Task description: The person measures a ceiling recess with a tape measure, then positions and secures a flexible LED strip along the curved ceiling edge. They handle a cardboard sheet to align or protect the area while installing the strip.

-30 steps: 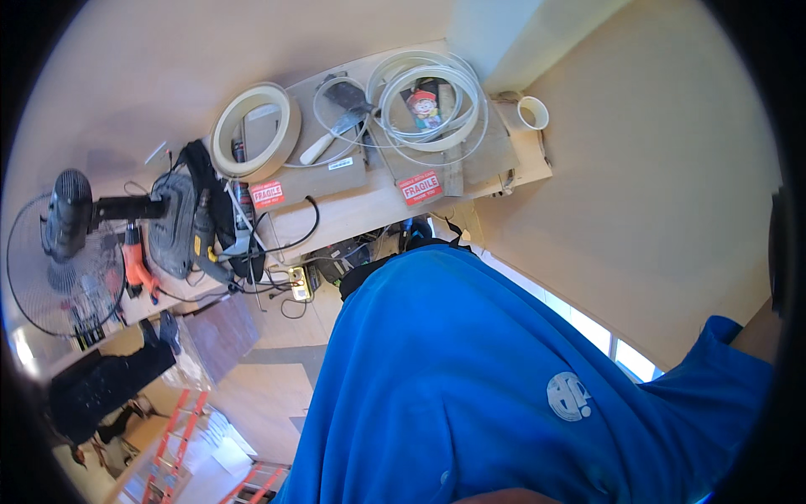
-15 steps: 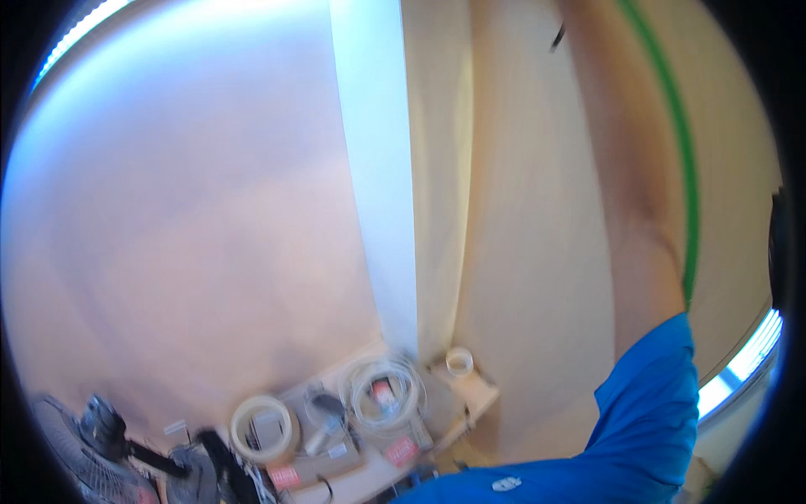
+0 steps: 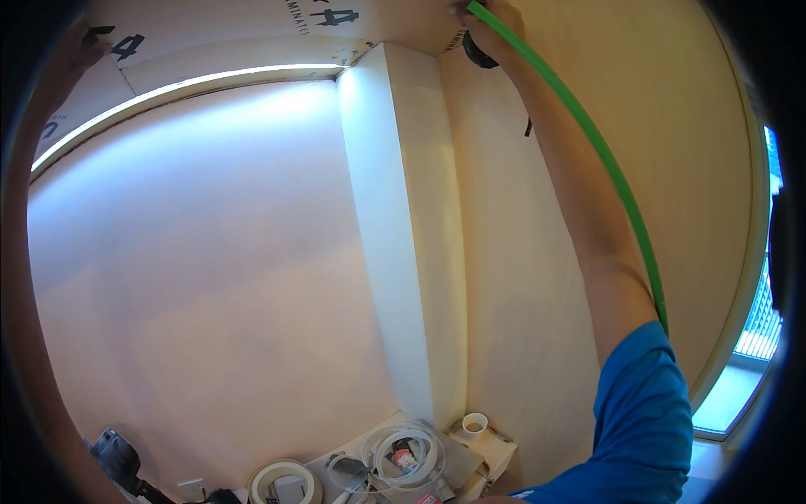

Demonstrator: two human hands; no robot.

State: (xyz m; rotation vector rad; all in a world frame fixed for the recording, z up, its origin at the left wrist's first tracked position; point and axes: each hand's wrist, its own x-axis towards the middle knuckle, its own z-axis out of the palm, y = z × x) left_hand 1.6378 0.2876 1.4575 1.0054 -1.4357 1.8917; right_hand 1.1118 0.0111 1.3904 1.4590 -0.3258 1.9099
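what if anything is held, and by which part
The right hand seems to hold a green strip near its upper end, perhaps also a black object. For the left hand, I cannot tell.

green strip (image 3: 601, 147), blue sleeve (image 3: 645, 403) (plain)

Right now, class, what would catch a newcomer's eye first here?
The bright green strip, curving from the right grip at the top down beside the right forearm, probably stands out first. Then come the blue sleeve at lower right and the glowing line of light at upper left.
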